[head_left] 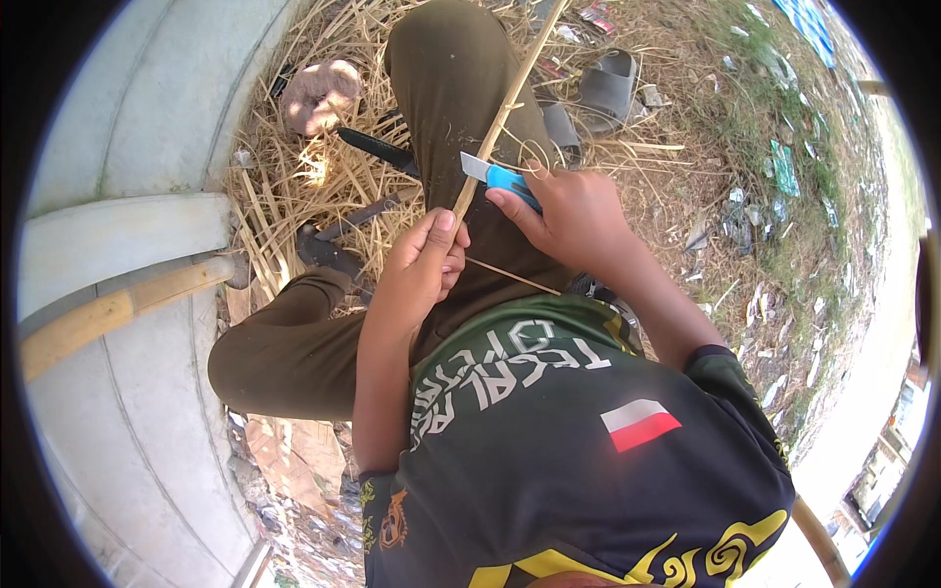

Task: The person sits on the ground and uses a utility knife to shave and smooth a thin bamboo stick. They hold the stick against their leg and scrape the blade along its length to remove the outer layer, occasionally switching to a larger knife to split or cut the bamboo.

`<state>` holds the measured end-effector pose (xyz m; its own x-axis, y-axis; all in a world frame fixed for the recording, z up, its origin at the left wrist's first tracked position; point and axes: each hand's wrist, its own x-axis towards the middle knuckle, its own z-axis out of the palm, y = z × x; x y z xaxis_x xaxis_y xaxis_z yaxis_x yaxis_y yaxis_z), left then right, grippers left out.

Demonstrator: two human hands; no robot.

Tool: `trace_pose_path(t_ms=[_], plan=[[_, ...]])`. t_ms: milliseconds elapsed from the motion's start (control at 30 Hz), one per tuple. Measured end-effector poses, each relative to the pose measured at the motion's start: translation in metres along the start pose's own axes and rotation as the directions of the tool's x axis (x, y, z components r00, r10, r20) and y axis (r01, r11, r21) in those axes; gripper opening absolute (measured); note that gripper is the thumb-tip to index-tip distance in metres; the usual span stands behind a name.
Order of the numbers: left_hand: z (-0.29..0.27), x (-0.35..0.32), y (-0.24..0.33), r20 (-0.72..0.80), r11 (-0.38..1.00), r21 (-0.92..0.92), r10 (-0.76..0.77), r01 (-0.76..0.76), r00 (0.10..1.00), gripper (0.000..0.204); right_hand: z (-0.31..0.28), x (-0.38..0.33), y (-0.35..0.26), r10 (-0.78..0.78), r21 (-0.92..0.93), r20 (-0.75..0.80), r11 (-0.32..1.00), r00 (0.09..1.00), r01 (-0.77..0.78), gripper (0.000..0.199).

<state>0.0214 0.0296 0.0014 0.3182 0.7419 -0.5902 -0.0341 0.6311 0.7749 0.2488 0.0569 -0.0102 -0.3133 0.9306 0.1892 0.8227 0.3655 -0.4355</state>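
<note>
Left hand (428, 260): gripped strip (512, 98).
Right hand (576, 218): gripped cutter (510, 181) beyond left fingers (454, 263).
Blade (474, 166): perhaps risked slipping onto them, if forced.

Pale gray wall panels (147, 98) fill the left side of the frame, with a yellowish bamboo pole (127, 309) running along them at mid-left. At upper left, a pinkish-brown rounded lump (321, 96) sits on a tangle of straw-coloured strips (284, 211); just below it is a black, blade-shaped object (375, 150). Right of top centre lies a gray slide sandal (608, 88), with a second gray sandal (561, 127) near it, partly hidden. Grassy ground (706, 108) scattered with pale litter (735, 220) curves down the right, including a green wrapper (784, 167). A blue sheet (808, 27) shows at upper right; brown, flat pieces (294, 461) lie at lower left.
</note>
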Motion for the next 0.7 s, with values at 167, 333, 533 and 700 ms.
trace_pose_path(t_ms=[167,333,533,700], plan=[[-0.005,0.006,-0.003,0.082,0.990,-0.136,-0.011,0.022,0.997,0.037,0.001,0.004,0.002,-0.021,-0.028,0.051,0.999,0.999,0.022,0.059],[-0.008,0.008,-0.007,0.103,0.982,-0.188,-0.006,0.025,0.995,0.037,0.001,0.006,0.000,0.015,-0.041,0.062,0.999,0.998,-0.012,0.058],[-0.014,-0.002,-0.016,0.084,0.985,-0.167,-0.027,0.040,0.996,0.038,0.004,0.005,-0.002,0.083,-0.048,0.053,0.996,0.995,-0.080,0.060],[-0.018,-0.016,-0.028,0.026,0.992,-0.121,-0.039,0.042,0.999,0.037,0.007,0.002,-0.003,0.036,-0.073,-0.008,0.997,0.999,-0.036,0.061]])
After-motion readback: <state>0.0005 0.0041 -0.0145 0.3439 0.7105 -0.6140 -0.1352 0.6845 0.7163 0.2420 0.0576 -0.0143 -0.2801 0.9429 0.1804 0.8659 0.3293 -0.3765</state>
